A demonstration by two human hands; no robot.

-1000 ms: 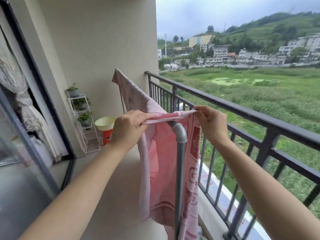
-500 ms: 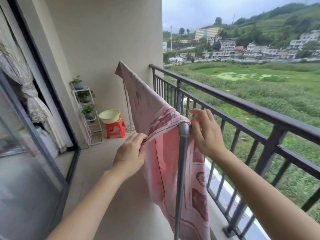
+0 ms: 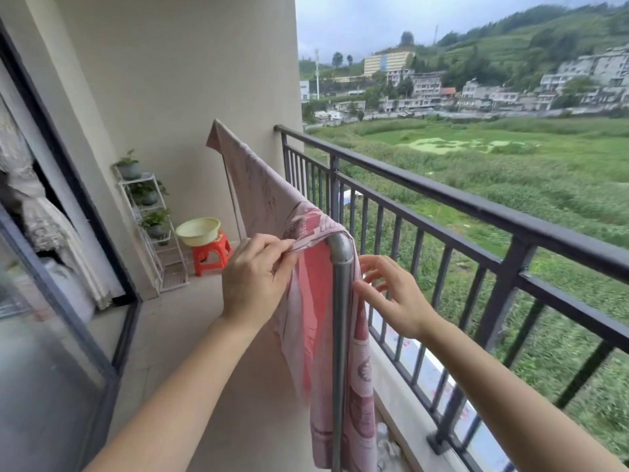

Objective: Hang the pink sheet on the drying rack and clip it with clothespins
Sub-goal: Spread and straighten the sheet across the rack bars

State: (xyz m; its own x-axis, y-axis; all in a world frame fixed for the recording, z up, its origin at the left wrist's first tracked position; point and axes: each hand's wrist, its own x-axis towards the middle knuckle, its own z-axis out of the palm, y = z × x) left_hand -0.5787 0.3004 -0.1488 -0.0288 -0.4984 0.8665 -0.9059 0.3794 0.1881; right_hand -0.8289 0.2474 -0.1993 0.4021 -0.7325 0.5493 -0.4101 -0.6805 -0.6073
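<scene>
The pink sheet point(image 3: 265, 195) lies draped along the top bar of the grey metal drying rack point(image 3: 340, 301) and hangs down on both sides of its near corner post. My left hand point(image 3: 255, 277) pinches the sheet's edge just left of the corner elbow. To the right of the post my right hand point(image 3: 391, 298) has its fingers spread, fingertips at the hanging cloth, gripping nothing. No clothespins are in view.
A black balcony railing point(image 3: 476, 206) runs along the right, close to the rack. At the far wall stand a white plant shelf point(image 3: 149, 212) and a red stool point(image 3: 209, 252) carrying a pale yellow basin point(image 3: 197, 229). A glass sliding door point(image 3: 51, 301) lines the left.
My hands pulled the sheet's end down over the rack's near corner. My right hand has let go of the cloth and opened; my left hand moved up closer to the corner.
</scene>
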